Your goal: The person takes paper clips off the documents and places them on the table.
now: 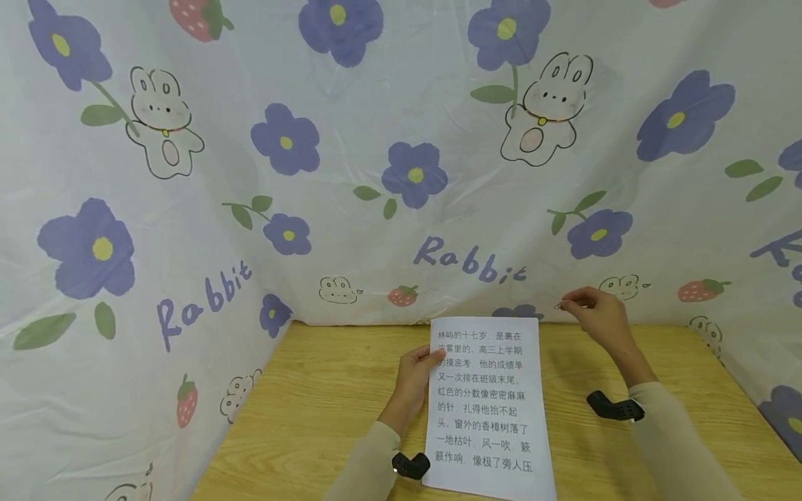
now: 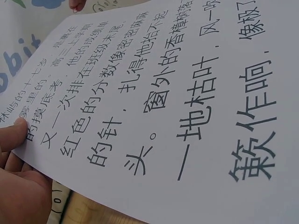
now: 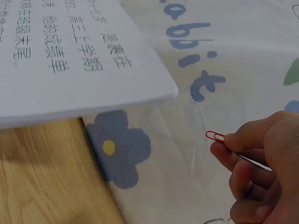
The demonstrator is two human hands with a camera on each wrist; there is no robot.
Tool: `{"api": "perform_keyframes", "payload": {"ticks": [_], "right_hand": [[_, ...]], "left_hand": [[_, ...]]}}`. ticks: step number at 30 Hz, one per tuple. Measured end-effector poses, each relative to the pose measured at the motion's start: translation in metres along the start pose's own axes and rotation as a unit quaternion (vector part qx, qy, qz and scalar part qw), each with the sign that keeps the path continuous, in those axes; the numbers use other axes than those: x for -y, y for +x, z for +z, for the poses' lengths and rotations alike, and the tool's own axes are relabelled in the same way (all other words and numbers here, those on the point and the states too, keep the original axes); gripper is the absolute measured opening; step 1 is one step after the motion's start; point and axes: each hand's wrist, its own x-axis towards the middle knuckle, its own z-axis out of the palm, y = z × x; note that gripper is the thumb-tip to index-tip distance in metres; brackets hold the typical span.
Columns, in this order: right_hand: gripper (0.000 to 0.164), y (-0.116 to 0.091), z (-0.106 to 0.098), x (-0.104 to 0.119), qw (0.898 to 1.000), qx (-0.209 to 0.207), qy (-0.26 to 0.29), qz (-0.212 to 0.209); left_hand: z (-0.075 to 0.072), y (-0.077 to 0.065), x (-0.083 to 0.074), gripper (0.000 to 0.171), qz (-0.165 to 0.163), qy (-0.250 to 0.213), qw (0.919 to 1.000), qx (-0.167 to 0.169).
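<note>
A stack of white sheets printed with large Chinese characters is held up over the table. My left hand grips its left edge, the thumb on the front page and the other fingers behind the paper. In the right wrist view the layered edge of the stack shows that it has more than one sheet. Off the upper right corner of the paper, my right hand pinches a small red paper clip between thumb and forefinger. The clip's looped end points toward the stack, apart from it.
Below the paper is a wooden table. A white cloth with purple flowers, rabbits and strawberries hangs behind the table and along its sides. Black bands sit at the left wrist and right wrist.
</note>
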Motion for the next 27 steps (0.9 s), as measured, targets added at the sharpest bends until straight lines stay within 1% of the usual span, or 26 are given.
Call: {"api": "perform_keyframes", "payload": {"ticks": [5, 12, 16, 20, 27], "right_hand": [[0.030, -0.008, -0.011, -0.012, 1.000, 0.003, -0.005, 0.020], [0.035, -0.018, -0.023, -0.030, 0.999, 0.003, -0.014, 0.036], [0.037, -0.024, -0.031, -0.040, 0.999, 0.003, -0.013, 0.049], [0.037, -0.031, -0.040, -0.051, 0.999, -0.002, -0.014, 0.053], [0.041, -0.043, -0.054, -0.074, 0.997, 0.004, -0.036, 0.075]], "left_hand": [[0.000, 0.000, 0.000, 0.036, 0.000, 0.002, 1.0000, 0.000], [0.000, 0.001, 0.000, 0.035, -0.002, 0.004, 1.0000, -0.003], [0.000, 0.001, 0.000, 0.035, 0.000, 0.000, 1.0000, 0.001], [0.000, 0.001, -0.001, 0.035, 0.003, -0.002, 1.0000, 0.006], [0.001, 0.001, -0.001, 0.036, 0.003, -0.004, 1.0000, 0.005]]}}
